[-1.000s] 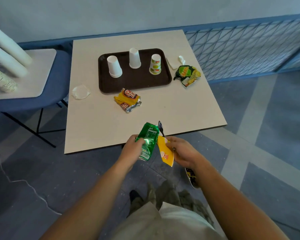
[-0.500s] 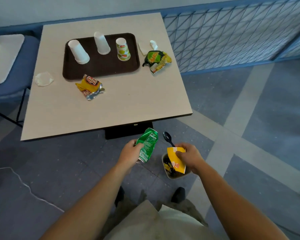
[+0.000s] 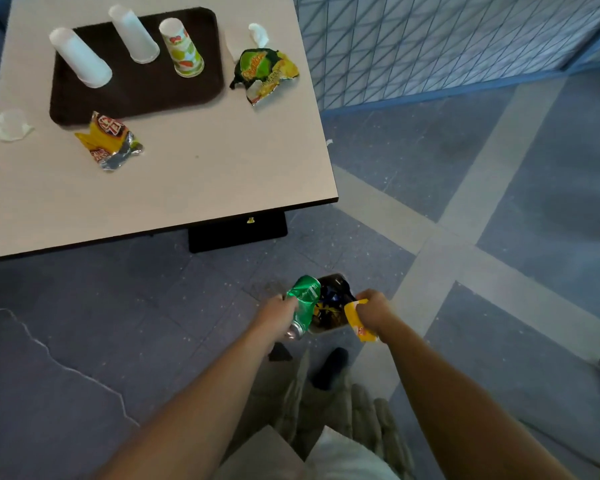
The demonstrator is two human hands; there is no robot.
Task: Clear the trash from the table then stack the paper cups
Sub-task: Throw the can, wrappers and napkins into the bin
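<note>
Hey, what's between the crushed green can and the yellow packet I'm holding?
The head view shows a small floor bin with dark trash between the crushed green can, in the left hand, and the yellow packet, in the right hand.

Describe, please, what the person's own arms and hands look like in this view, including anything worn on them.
Both arms are bare along their whole visible length, and no sleeve reaches into view. The left hand and the right hand wear no gloves, and no watch, bracelet or ring shows. No markings or cables are visible on either arm.
</note>
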